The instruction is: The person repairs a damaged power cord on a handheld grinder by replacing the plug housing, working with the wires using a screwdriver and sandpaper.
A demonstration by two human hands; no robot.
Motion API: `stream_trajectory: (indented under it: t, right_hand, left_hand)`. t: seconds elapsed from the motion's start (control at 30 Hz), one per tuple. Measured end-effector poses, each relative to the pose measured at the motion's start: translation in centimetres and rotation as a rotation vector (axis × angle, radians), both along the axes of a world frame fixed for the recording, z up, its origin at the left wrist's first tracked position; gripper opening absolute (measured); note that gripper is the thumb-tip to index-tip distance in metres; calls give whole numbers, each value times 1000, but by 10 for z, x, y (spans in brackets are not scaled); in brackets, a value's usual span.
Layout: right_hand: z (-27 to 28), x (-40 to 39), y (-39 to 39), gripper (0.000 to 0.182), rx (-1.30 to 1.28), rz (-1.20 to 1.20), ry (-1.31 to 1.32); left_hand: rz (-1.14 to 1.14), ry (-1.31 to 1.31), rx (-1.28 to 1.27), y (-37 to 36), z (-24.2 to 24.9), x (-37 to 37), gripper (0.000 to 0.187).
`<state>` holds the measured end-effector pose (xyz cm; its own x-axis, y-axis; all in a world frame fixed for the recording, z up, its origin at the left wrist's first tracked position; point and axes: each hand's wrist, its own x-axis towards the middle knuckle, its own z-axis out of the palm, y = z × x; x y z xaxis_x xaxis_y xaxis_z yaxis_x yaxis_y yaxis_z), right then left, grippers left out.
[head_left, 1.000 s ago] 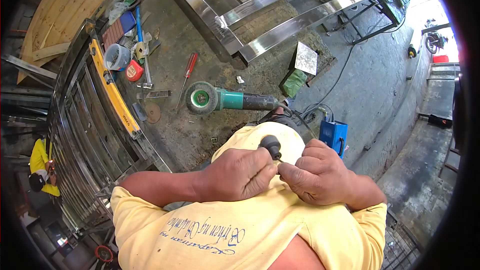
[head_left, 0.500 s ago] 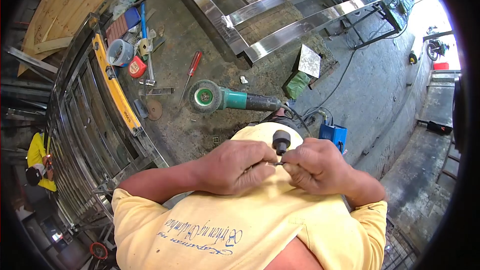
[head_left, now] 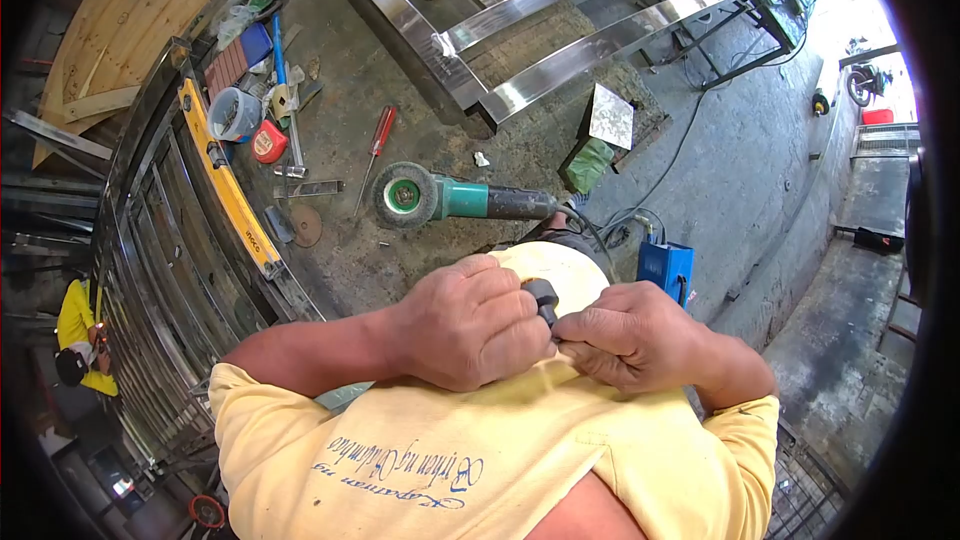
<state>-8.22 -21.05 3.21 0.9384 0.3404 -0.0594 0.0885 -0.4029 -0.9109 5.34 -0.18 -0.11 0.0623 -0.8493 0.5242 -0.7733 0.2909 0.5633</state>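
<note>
My left hand point(head_left: 465, 325) is closed in a fist. From its fingers pokes a black stepped cylindrical part point(head_left: 541, 292), most of it hidden. My right hand point(head_left: 632, 337) is pinched tight against the left fingers, at the lower end of that black part. What lies between the right thumb and finger is too covered to make out. Both hands are in front of the yellow shirt point(head_left: 480, 440). Beyond them an angle grinder point(head_left: 465, 201) with a grey disc lies on the floor.
A red screwdriver point(head_left: 381, 130), a yellow spirit level point(head_left: 232, 190), a red tape measure point(head_left: 268, 142), a clear tub point(head_left: 234, 116) and a hammer point(head_left: 280, 65) lie to the left. A blue box point(head_left: 665, 272) stands right. Shiny metal frames point(head_left: 600, 52) are ahead. A person in yellow point(head_left: 78, 330) works far left.
My left hand has moved up and wrapped around the black part, which stood in view between the hands before. My right hand stays pinched in nearly the same place.
</note>
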Motion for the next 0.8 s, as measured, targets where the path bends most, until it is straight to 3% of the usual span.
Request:
stream_trajectory:
  t: [0.03, 0.13, 0.2, 0.33, 0.47, 0.57, 0.63, 0.77, 0.8]
  right_hand:
    - [-2, 0, 0, 20, -93, 10, -68]
    - [-14, -1, 1, 32, -347, 34, -280]
    - [-25, -1, 3, 40, -508, 49, -429]
    - [-42, 6, 2, 34, -591, 44, -648]
    - [-42, 13, 1, 32, -549, 25, -605]
    - [-38, 16, 2, 17, -348, -37, -351]
    - [-36, 15, 2, 8, -138, -125, -170]
    - [-24, 21, -5, 14, 167, -139, 173]
    - [-22, 22, -7, 15, 194, -104, 216]
  left_hand:
    - [27, 122, 45, 1, -4, -6, 13]
    - [116, 724, 536, 8, -4, -21, 15]
    - [113, 974, 628, 8, -10, -21, 21]
    - [95, 1501, 781, 6, -8, -16, 28]
    - [52, 1833, 741, 8, -14, -14, 28]
    - [56, 1599, 689, 10, -26, -14, 27]
    - [144, 1026, 496, 7, -20, -11, 26]
    - [137, 33, -12, -2, -26, 6, 37]
    - [110, -46, -61, -3, -27, 12, 38]
